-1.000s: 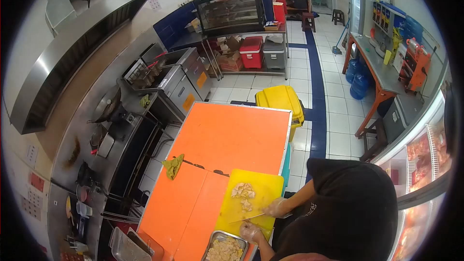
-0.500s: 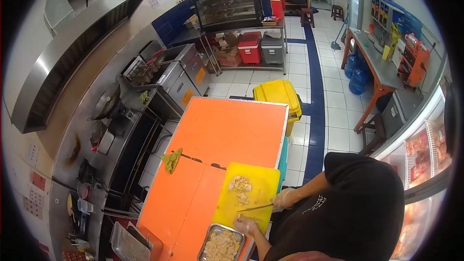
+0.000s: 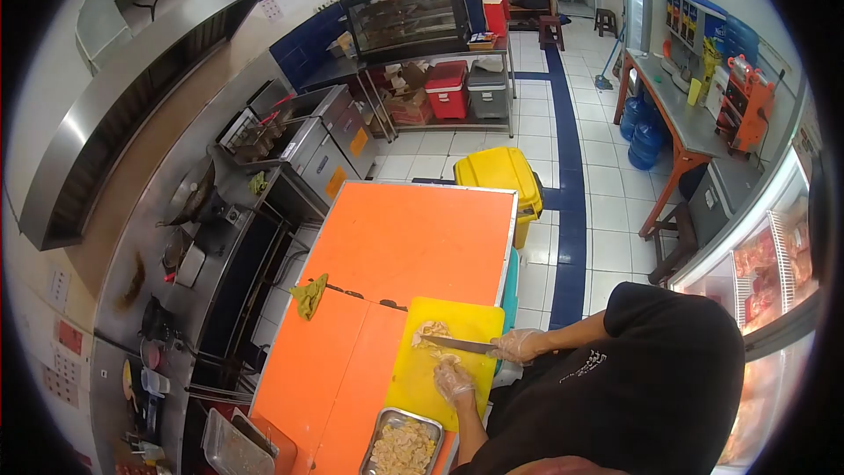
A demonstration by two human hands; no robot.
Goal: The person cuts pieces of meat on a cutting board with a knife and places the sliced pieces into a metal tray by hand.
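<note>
My right hand (image 3: 519, 346), in a clear plastic glove, is closed round the handle of a long knife (image 3: 462, 345). The blade lies level over a yellow cutting board (image 3: 404, 378), its tip at a heap of pale raw meat (image 3: 431, 331). My left hand (image 3: 454, 382), also gloved, has its fingers curled at a smaller piece of the meat just below the blade; the fingertips partly hide this piece. Close to the board's lower edge, a metal tray (image 3: 378, 429) holds many cut pale pieces.
The board lies on an orange table (image 3: 413, 237) with a crumpled green cloth (image 3: 309, 297) at its left side. A yellow bin (image 3: 499, 180) stands past the far corner. Clear containers (image 3: 236, 447) are at lower left; a stove counter with a wok (image 3: 189, 198) runs along the left wall.
The knife has moved up the board, from beside the left hand to the larger meat heap. My left hand has moved up from the board's lower part to the smaller piece.
</note>
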